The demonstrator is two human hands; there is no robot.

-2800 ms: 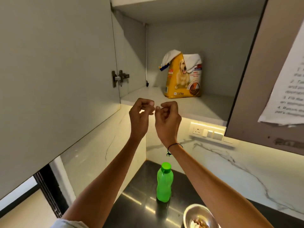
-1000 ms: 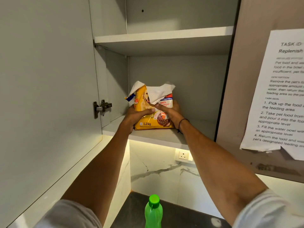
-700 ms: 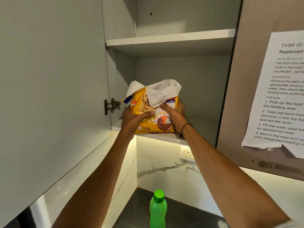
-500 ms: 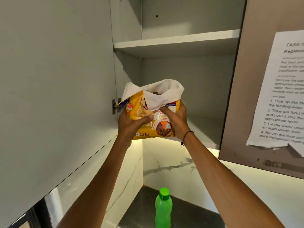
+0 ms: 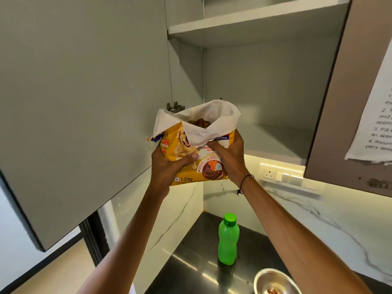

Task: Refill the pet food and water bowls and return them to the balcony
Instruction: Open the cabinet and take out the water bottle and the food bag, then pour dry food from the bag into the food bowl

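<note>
- The tabletop (image 5: 191, 259) is dark, glossy stone that reflects streaks of light and runs into a corner between two white marble-veined walls.
- A green bottle (image 5: 228, 240) with a green screw cap stands upright on it, near that corner.
- A steel bowl (image 5: 275, 282) sits on it nearer the camera, apart from the bottle, cut off by the bottom edge, with a few brown kibbles inside.
- The lower cabinet shelf (image 5: 273, 143) is pale grey.
- The upper shelf (image 5: 254, 20) is white.
</note>
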